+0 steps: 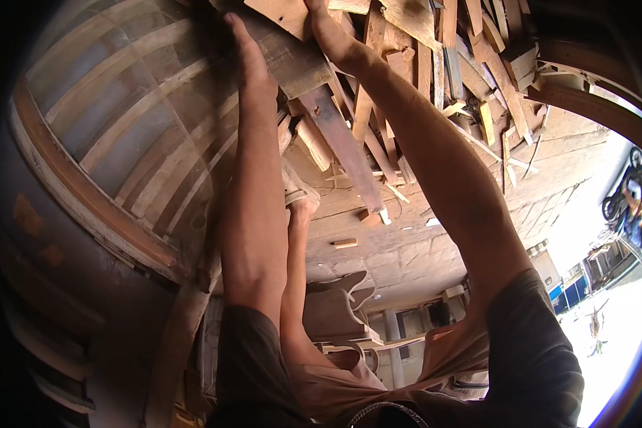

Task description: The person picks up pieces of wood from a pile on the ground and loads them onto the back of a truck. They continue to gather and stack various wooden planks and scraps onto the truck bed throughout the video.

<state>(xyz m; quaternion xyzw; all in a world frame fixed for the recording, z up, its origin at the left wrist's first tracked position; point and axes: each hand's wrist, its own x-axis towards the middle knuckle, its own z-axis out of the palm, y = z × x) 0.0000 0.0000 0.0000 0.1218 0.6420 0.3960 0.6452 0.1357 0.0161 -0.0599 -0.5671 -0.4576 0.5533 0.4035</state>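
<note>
My right hand (327, 28) is at the top edge, against the right side of a light brown wooden board (282, 16). It appears to grip this board, though most of its fingers are cut off by the frame. To its left, my left hand (248, 53) reaches up, seen edge-on. One digit points upward, while its other fingers are lost in dark shadow. Below and between the hands lies a dark, worn plank (292, 60). A long purplish-brown plank (342, 146) slants down from there.
A heap of wood offcuts (414, 64) spreads across the floor (435, 250) at the upper right. On the left stands a large slatted wooden frame with mesh (150, 107). A foot in a sandal (299, 192) shows below my hands. Bright daylight and a motorcycle (613, 200) appear far right.
</note>
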